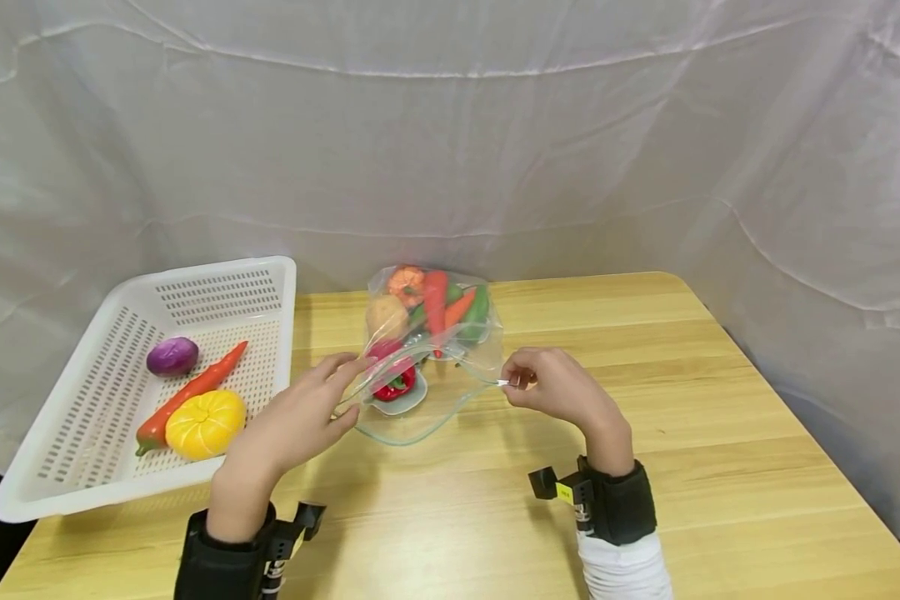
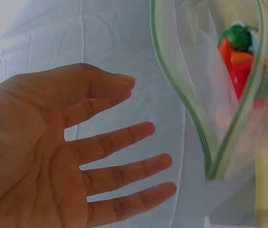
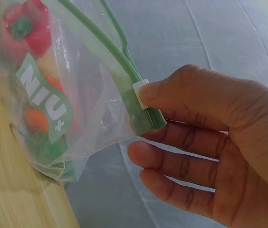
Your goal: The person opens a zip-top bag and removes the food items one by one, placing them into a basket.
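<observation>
Right hand point(image 1: 558, 387) pinches zip slider point(image 3: 140, 94) | left hand point(image 1: 307, 412), fingers straight and apart, touches open bag point(image 1: 427, 350), frame centre | step: unzipping, judged | next: steady reach inside

- The bag point(image 1: 427, 350) lies on the table point(image 1: 720, 467) in front of me, its mouth toward me and vegetables point(image 1: 435, 308) inside.
- My left hand point(image 1: 300, 417) is at the left of the mouth, my right hand point(image 1: 555, 387) at its right end, on the slider point(image 3: 140, 94).
- The basket point(image 1: 82, 492) sits left of the bag, with an onion point(image 1: 172, 357), a chili point(image 1: 191, 392) and a pumpkin point(image 1: 205, 424) in it.
- A cloth point(image 1: 450, 133) hangs behind the table.
</observation>
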The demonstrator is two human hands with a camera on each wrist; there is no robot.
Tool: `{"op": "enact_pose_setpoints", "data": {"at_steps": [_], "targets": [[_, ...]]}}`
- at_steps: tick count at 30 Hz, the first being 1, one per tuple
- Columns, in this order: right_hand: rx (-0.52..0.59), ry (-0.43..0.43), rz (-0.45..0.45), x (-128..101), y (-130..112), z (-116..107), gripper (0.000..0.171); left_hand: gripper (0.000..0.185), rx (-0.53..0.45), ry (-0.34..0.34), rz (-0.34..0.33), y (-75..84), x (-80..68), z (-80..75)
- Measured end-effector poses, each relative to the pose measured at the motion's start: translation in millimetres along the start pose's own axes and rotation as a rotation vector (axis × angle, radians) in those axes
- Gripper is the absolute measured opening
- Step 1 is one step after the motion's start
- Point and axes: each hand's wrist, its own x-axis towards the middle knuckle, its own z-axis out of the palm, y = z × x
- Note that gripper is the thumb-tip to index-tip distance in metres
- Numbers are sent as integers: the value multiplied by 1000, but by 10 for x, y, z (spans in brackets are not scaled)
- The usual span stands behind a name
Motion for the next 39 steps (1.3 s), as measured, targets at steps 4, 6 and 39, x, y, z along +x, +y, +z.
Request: {"op": "enact_pose_setpoints", "data": {"at_steps": [4,6,39], "targets": [[0,-2,10,-8,-6,-5,5,51,33,19,48,88,58,66],[2,-2,14,-11,-9,-7,4,51,49,22,66,125,87,98],[2,6,2,-17,-15,-11,5,42,79,-119,167,315,486,457]]}}
